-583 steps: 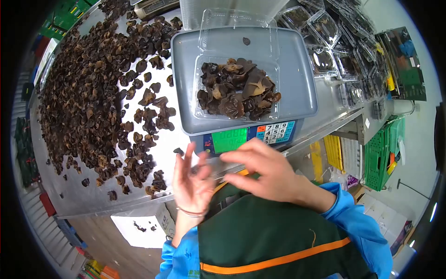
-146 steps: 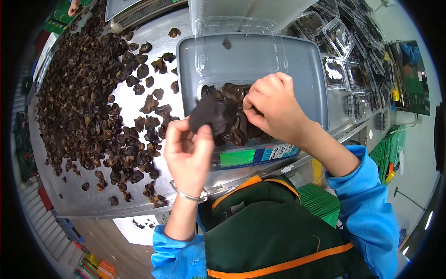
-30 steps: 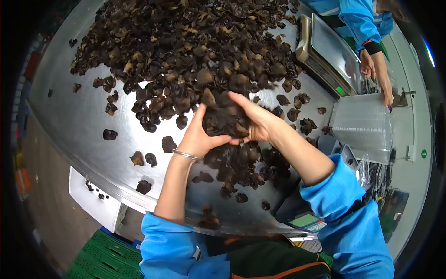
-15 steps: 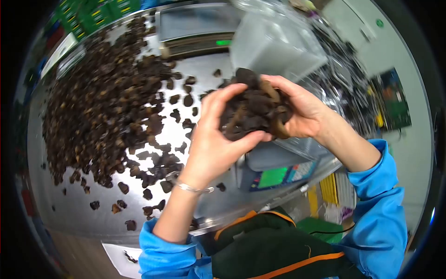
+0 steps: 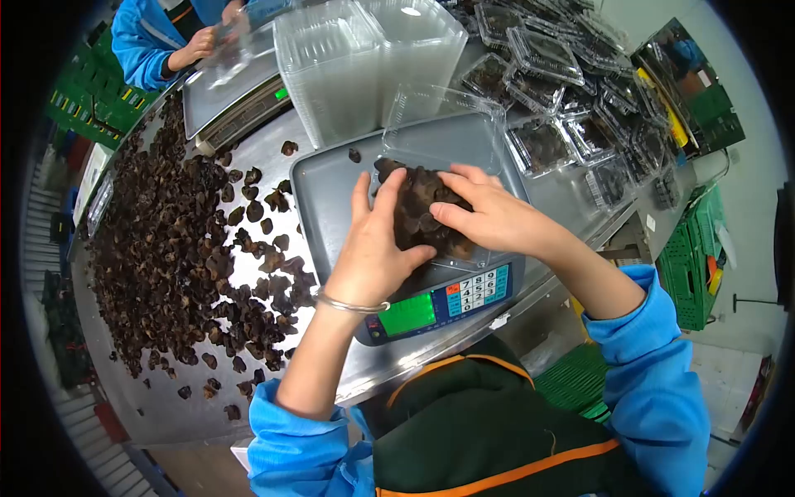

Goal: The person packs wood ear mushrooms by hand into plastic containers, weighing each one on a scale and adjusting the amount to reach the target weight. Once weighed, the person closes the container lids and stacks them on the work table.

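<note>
A clump of dark brown wood ear mushrooms (image 5: 416,211) sits in an open clear plastic clamshell box (image 5: 447,120), whose lid stands up behind it. The box rests on the grey tray of a digital scale (image 5: 331,178). My left hand (image 5: 370,244) cups the clump's left side, thumb and forefinger against it and the other visible finger spread. From the right, my right hand (image 5: 484,207) is closed over the clump, fingers curled on its top. Between them the two hands hold the mushrooms; the undersides are hidden.
Loose mushrooms (image 5: 174,257) cover the left of the metal table (image 5: 141,406). Tall stacks of empty clear boxes (image 5: 327,74) stand behind the scale. Filled boxes (image 5: 542,141) are heaped at the right. Across the table, a co-worker's hand (image 5: 197,45) handles clear plastic beside another scale (image 5: 224,99).
My hands have brought the mushroom clump down into the clamshell box on the scale. The view has shifted, showing the scale's tray, the filled boxes and a co-worker.
</note>
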Motion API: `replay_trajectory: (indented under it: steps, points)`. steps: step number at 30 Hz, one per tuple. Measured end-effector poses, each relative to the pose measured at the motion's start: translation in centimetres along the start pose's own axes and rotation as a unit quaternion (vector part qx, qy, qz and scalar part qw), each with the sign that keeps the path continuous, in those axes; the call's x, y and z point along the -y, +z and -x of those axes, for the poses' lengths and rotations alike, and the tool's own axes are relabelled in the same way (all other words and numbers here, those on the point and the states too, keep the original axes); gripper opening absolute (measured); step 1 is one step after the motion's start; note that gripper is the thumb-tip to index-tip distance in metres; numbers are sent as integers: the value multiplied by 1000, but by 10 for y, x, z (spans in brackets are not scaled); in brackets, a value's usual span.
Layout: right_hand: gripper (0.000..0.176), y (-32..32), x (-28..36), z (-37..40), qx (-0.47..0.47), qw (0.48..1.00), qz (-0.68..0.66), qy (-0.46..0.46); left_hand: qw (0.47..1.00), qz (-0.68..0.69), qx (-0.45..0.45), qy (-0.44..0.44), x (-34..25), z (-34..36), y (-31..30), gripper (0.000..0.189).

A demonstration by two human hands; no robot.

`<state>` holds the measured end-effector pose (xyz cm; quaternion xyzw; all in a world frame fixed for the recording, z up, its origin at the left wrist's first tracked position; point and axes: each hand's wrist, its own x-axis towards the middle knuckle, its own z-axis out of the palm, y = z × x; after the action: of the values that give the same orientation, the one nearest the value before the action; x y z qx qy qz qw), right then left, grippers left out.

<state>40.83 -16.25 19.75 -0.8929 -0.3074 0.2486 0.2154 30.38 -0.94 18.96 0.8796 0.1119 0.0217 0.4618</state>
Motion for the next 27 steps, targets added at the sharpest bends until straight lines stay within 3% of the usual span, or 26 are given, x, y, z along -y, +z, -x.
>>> replay_trajectory:
  steps: [2, 3, 4, 5, 7, 8, 11, 13, 15, 17, 20, 21, 22, 24, 27]
  points:
    - [47, -5, -15, 13, -15, 999, 19, -38, 1000, 14, 18, 12, -4, 1, -7, 80]
    - [44, -7, -27, 15, -68, 995, -29, -63, 998, 64, 16, -2, -10, 3, -13, 71]
    - [41, -9, -38, 17, -122, 986, -76, -89, 996, 83, -13, 3, -5, 4, -15, 63]
    - [41, -9, -44, 19, -118, 986, -79, -90, 994, 102, -41, 10, 5, 4, -19, 55]
    - [36, -4, -51, 25, -104, 964, -243, 6, 981, 111, -149, -60, 37, -2, -23, 39]
    - [36, 1, -50, 26, -101, 964, -246, 6, 981, 43, -174, -67, 46, -10, -26, 34]
    - [37, 15, -40, 24, -219, 963, -19, -159, 992, -13, -121, -16, 73, -47, -24, 36]
    - [37, 13, -36, 23, -197, 968, -24, -154, 999, -1, -48, 9, 74, -72, -23, 40]
    - [40, 4, -38, 22, -218, 962, 26, -160, 995, -69, -36, 61, 80, -87, -20, 41]
    - [44, 2, -53, 28, -239, 959, 57, -143, 964, -228, -57, 128, 91, -94, -13, 38]
    - [60, 18, -68, 33, -210, 960, -177, 51, 971, -195, -101, 93, 97, -96, -7, 26]
    - [60, 24, -65, 30, -207, 961, -177, 54, 975, -172, -126, 67, 100, -94, -6, 23]
    - [64, 31, -58, 24, -206, 945, -249, 51, 957, -217, -164, 101, 102, -92, -6, 21]
    - [72, 42, -62, 16, -209, 926, -315, 24, 956, -220, -169, 93, 102, -89, -8, 22]
    - [71, 32, -73, 11, -192, 888, -415, 49, 954, -220, -187, 87, 104, -88, -4, 20]
